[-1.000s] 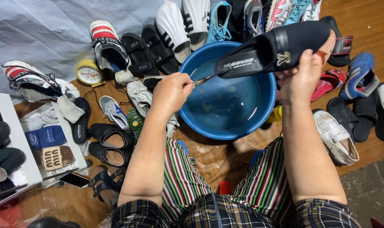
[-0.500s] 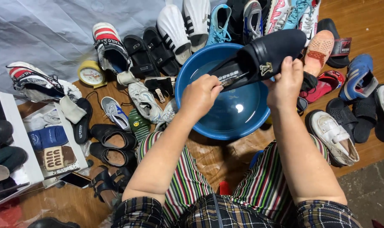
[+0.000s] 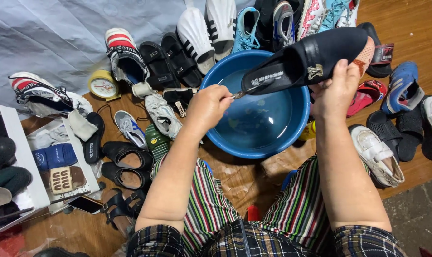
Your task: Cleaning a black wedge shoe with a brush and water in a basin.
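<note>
Your right hand (image 3: 337,90) is clamped on a black slip-on shoe (image 3: 311,59), holding it tilted above the blue basin (image 3: 216,138) of water on the wooden floor (image 3: 235,176). Your left hand (image 3: 207,107) is closed around a thin metal tool (image 3: 247,90) whose tip touches the shoe's insole. Sandals and sneakers ring the basin.

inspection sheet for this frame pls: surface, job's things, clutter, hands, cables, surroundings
Surface: wooden floor, grey sheet over its upper left.
Job's things: black shoe held over blue basin of water; thin tool touches the shoe.
Clutter: sandals, sneakers, yellow clock, phone, white shelf.
Hands: left hand grips the tool; right hand holds the shoe.
Cables: nothing seen.
Surroundings: grey pavement at lower right.
</note>
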